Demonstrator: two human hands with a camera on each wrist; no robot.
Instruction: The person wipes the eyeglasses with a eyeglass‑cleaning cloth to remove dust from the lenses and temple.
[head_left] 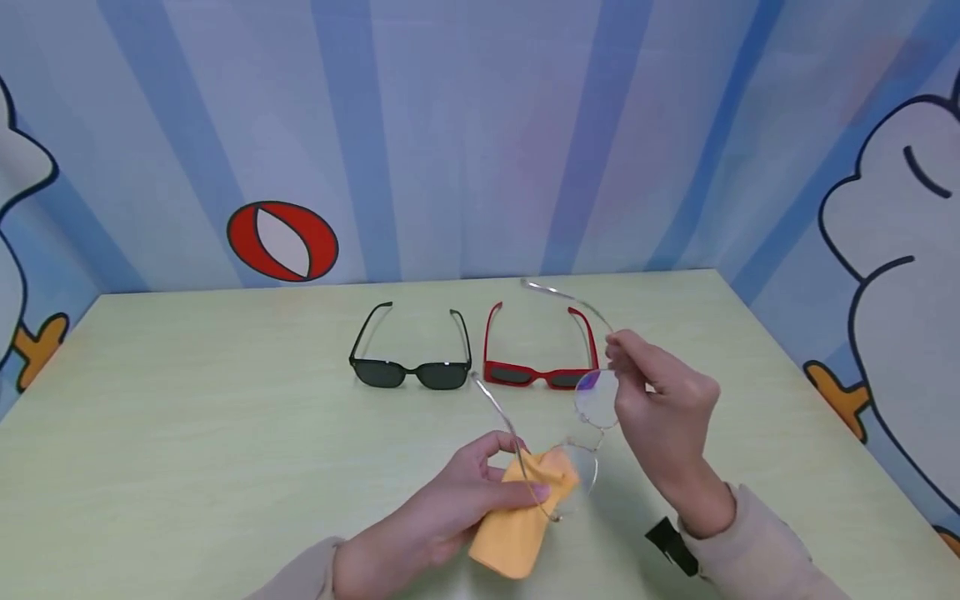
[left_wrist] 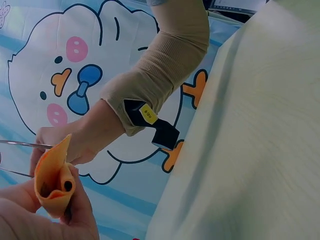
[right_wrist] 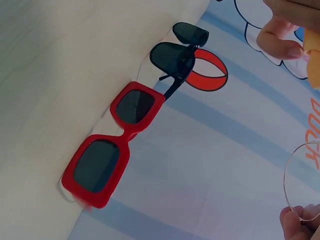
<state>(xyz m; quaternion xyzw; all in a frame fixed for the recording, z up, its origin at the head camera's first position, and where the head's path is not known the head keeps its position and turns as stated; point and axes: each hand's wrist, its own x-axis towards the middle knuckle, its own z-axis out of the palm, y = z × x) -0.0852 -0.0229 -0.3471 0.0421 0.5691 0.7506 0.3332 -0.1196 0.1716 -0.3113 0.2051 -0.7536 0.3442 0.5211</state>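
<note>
A pair of thin wire-rimmed eyeglasses with clear lenses is held up over the table, temples unfolded. My right hand pinches it near the hinge of the right temple. With thumb and fingers, my left hand grips a yellow-orange cloth folded over the other lens, part of which the cloth hides. The left temple crosses in front of the cloth and thumb. From the left wrist view, the cloth appears as a rolled fold between thumb and fingers. One round rim shows beside the right fingers in the right wrist view.
Black sunglasses and red-framed sunglasses stand side by side behind the hands, temples unfolded toward the back. The pale table meets a blue striped cartoon backdrop. A black device is at the right cuff.
</note>
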